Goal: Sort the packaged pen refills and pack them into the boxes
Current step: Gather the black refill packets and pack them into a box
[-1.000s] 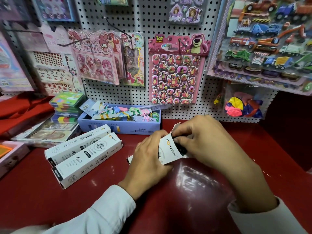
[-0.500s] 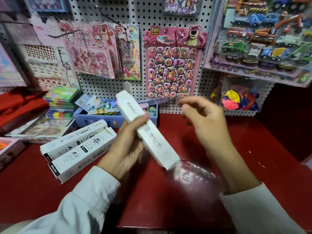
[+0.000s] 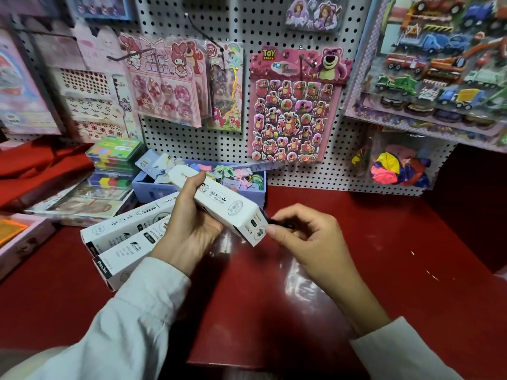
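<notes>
My left hand (image 3: 189, 226) grips a long white refill box (image 3: 219, 204) held above the red counter, tilted with its near end down to the right. My right hand (image 3: 304, 237) is at that near end, fingers curled and pinching a small dark piece (image 3: 282, 222) by the box's end; what the piece is cannot be made out. Two more white refill boxes (image 3: 129, 237) lie side by side on the counter to the left, partly hidden by my left wrist.
A blue tray (image 3: 153, 189) of colourful packets stands behind the boxes against the pegboard wall (image 3: 227, 149). Stacked colourful cases (image 3: 115, 160) and flat packs lie at the left. A pink box (image 3: 24, 242) sits at the left edge. Sticker sheets and a balloon bag (image 3: 397, 165) hang at the back.
The box was on the counter with both hands at its end, then my left hand lifted it. Now it has tilted lower and my right hand has come back to its near end.
</notes>
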### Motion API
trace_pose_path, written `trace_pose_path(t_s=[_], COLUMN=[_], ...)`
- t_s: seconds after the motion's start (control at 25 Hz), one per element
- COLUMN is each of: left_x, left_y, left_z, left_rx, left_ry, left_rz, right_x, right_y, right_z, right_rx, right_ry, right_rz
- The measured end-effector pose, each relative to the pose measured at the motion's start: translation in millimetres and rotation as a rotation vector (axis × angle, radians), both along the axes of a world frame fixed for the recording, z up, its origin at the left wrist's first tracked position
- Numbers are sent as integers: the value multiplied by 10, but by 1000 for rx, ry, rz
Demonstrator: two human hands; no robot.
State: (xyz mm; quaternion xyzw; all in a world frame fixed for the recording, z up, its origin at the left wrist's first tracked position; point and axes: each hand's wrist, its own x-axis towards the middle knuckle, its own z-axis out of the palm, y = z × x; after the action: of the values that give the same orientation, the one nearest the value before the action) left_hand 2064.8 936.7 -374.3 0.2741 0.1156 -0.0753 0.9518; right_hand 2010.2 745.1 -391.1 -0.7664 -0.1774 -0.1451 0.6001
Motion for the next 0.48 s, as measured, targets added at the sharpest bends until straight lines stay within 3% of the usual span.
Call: trace_pose_path(t_s=[0.12,0.24,0.36,0.48], left_x=[1,76,89,57], left_y=[-37,91,115,-38], left_z=[-27,-20,-58,-130], left_rx=[-9,-58,-65,-61], left_ry=[5,34,53,49], left_rz=[61,150,165,121], right_x=[-8,98,141,96], right_y=[-33,-238,-349,-88], right_z=[-19,58,34,-169], right_rx=[-73,345,809,827], right_ry=[-61,26,213,374], right_rz=[-87,-191,-93,100])
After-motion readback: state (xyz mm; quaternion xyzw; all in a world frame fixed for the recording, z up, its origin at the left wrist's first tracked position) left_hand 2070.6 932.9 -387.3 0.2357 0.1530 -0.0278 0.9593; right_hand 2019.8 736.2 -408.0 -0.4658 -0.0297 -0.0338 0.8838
